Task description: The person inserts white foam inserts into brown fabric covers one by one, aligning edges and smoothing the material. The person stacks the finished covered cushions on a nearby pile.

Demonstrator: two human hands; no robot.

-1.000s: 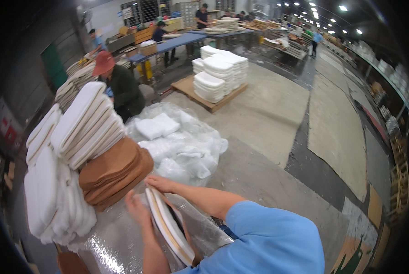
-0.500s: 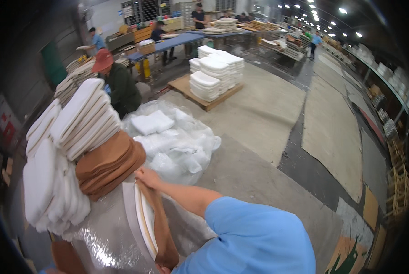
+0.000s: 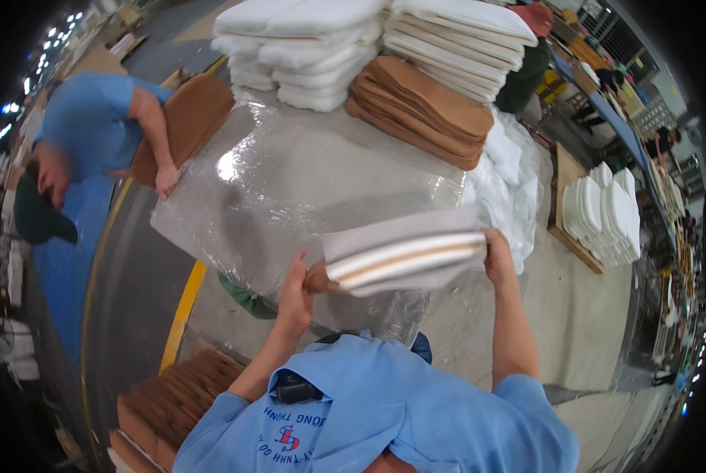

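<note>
Between my two hands is a layered cushion pad [image 3: 404, 258], pale grey outside with white and tan layers along its edge, blurred by motion. My left hand [image 3: 294, 296] grips its left end, where brown fabric shows. At the right end my right hand [image 3: 500, 254] has its fingers closed on the pad. The pad is above the near part of a table covered in clear plastic [image 3: 290, 165]. Beyond it lies a stack of brown cushion covers [image 3: 424, 106], beside piles of white pads [image 3: 298, 43] and white folded layers [image 3: 459, 39].
Across the table's left side a co-worker in blue [image 3: 100, 118] has a hand [image 3: 166, 181] at the table corner, next to a brown piece [image 3: 187, 130]. Brown pieces [image 3: 171, 402] stand stacked at lower left. A plastic bag [image 3: 526, 150] and a pallet [image 3: 570, 213] of white pads lie right.
My view has swung left and down, bringing the co-worker and both my arms into sight. The pad, upright along the table's side before, now lies crosswise between my hands.
</note>
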